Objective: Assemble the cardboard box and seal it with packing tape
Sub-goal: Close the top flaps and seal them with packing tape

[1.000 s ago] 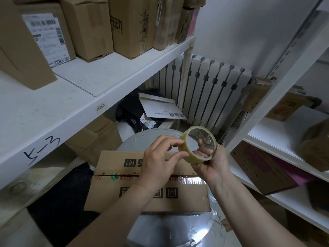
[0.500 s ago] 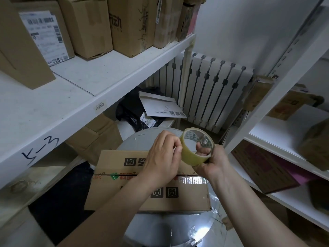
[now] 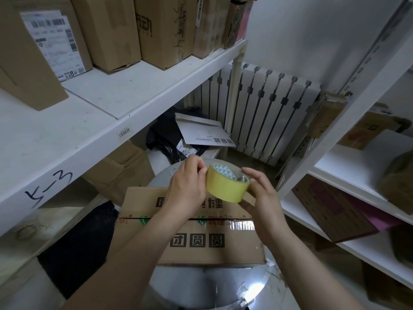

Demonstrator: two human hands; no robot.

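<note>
While the right hand (image 3: 263, 198) is clasping the light, stiff tape roll (image 3: 224, 189) above the cardboard box (image 3: 201, 245) on the table (image 3: 201, 287), the left hand (image 3: 186, 190) is pinching its slick rim, likely seeking the end.

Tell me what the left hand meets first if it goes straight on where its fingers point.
The tape roll: the fingertips of the left hand sit at its rim, seemingly pinching it. Beyond the roll is the right hand, which holds it.
</note>
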